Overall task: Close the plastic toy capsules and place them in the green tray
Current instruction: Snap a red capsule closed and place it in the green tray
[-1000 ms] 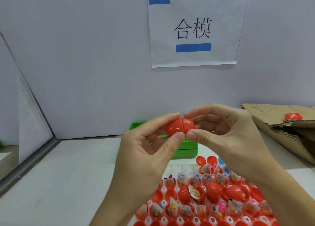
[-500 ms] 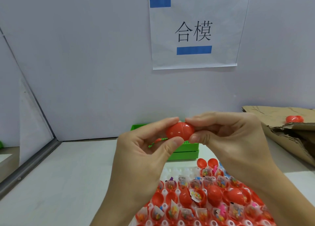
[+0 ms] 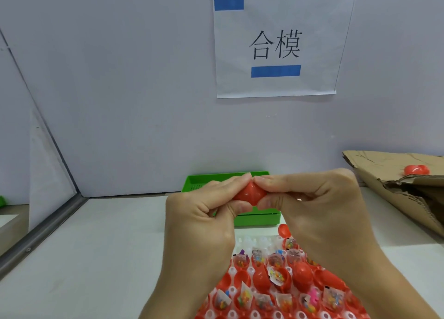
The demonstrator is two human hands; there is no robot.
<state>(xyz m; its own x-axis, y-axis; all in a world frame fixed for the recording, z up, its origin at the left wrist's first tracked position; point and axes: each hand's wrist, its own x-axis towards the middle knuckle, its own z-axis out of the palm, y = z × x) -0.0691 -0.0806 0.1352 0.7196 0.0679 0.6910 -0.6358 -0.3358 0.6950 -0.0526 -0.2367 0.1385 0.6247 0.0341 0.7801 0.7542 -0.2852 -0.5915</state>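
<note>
Both hands have tightened: the left hand (image 3: 204,213) and right hand (image 3: 312,205) now pinch the glossy red plastic toy capsule (image 3: 249,193) with fingers curled over it, where earlier fingertips held it lightly. It sits just in front of the green plastic tray (image 3: 259,219), probably snapped shut, ready for placing.

Sign (image 3: 278,44) taped to the wall (image 3: 120,90) (two blue strips on it), torn cardboard (image 3: 396,186) lying at the right of the table (image 3: 84,258).
</note>
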